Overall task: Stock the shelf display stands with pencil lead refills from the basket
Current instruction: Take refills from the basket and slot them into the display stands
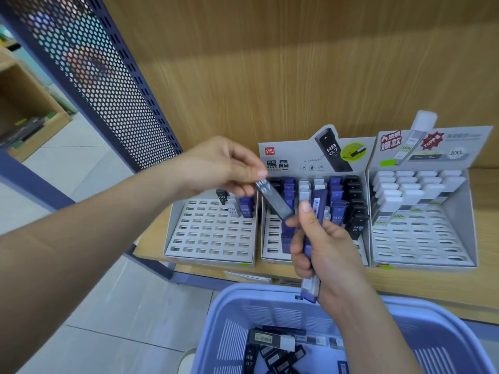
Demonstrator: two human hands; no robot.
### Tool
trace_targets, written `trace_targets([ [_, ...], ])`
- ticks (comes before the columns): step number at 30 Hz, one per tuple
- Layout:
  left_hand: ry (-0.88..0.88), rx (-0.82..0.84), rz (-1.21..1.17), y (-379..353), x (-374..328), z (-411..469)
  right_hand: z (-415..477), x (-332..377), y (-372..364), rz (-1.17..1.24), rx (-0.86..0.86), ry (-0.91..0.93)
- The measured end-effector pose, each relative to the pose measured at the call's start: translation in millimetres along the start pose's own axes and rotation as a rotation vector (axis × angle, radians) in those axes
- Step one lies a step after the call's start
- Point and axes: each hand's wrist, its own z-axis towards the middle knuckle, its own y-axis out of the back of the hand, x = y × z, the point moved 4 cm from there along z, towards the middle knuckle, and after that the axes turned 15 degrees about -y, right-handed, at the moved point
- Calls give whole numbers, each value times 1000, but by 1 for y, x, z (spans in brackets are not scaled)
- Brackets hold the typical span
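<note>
wooden shelf (432, 287) with a wood-grain back panel (297, 63); a blue perforated metal upright (113, 85) stands to its left. landmark: the middle display stand (291, 155), grey card, on the shelf.

middle display stand header reads "deli" in a red patch, large characters "黑晶", and a printed tube marked "hb 0.7". its slots hold rows of black, blue and white refill tubes; front black one reads "hb 0.7".

left of it, touching or nearly so, a left display stand (210, 233), mostly bare slots, with three tubes at its back right corner, each marked "hb 0.7".

right of it, a right display stand (421, 238), white-capped tubes in the back rows, green tags reading "100+"; header shows red burst "top" and "100", rest too blurred.

below and in front of the middle display stand, a lilac plastic basket (232, 327) with loose refill tubes lying in it; one reads "hb 0.7".

left hand (218, 166), up and left of the stand's slots, thumb and fingers pinching the top end of a dark grey refill tube (274, 198), tilted, over the stand's left columns.

right hand (321, 255), before the stand's front, fingers wrapped round a bundle of blue refill tubes (314, 230), upright; barcode visible, text unreadable.
</note>
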Motion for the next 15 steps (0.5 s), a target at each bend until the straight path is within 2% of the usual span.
trace_targets([
  [2, -29, -133, 31, 25, -3, 0, -1, 1, 1, 45, 19, -34],
  [4, -36, -199, 157, 47, 2, -2, -1, 0, 1, 131, 87, -78],
  [7, -24, -176, 475, 63, 21, -7, 0, 1, -2, 204, 191, -82],
  [10, -13, -127, 730, 63, 46, -12, -2, -1, -5, 204, 223, -53],
  [15, -30, -186, 779, 54, 82, -16, -1, -4, -10, 171, 238, -26],
])
